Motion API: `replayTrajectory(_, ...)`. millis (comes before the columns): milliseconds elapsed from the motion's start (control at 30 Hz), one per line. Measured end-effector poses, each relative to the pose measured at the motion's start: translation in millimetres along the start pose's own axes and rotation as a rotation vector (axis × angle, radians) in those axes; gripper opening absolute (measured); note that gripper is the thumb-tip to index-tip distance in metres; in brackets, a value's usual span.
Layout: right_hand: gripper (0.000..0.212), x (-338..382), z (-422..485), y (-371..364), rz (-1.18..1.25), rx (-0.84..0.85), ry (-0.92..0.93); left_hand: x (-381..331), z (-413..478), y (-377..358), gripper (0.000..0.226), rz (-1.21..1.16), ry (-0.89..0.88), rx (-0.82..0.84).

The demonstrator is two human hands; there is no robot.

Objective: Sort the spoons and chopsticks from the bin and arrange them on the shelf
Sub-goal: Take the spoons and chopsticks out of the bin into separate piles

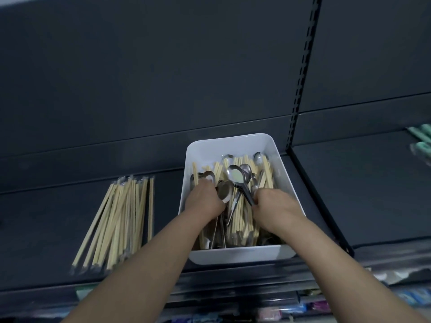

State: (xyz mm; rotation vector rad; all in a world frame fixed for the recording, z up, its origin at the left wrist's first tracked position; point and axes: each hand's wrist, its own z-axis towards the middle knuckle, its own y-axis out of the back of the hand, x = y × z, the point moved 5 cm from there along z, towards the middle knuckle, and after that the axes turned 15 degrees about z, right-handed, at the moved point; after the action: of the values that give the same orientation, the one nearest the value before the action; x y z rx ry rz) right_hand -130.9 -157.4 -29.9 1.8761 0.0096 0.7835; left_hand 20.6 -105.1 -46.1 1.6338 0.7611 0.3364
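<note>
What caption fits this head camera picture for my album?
Left hand digs in a white bin, right hand grips spoons; sorted chopsticks lie on the shelf.

back panel (163,66): dark grey metal, fills upper frame | slotted upright (300,73): black, right of centre | shelf (46,217): dark deck, lower left | blurred packets (303,308): bottom edge | light: dim

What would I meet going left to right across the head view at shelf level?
Pile of wrapped chopsticks → left hand → right hand gripping stacked spoons, both hands in the white bin → slotted shelf upright → teal-handled items at the right edge.
</note>
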Motion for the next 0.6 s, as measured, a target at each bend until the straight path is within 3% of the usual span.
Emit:
replayTrajectory(133,0.015,-0.7,1.4,0.9,0.057,-0.009,0.008,0.7,2.2,5.1,0.004,0.054,-0.025,-0.004)
replayTrajectory(367,0.021,35.5,0.3,18.0,0.213,-0.212,0.173,27.4,-0.9,43.8,0.03,-0.556,0.084,-0.169)
replayTrajectory(600,0.018,142.2,-13.3,-32.3,0.199,-0.093,0.356,135.9,-28.7,77.9,0.015,-0.775,0.228,-0.203)
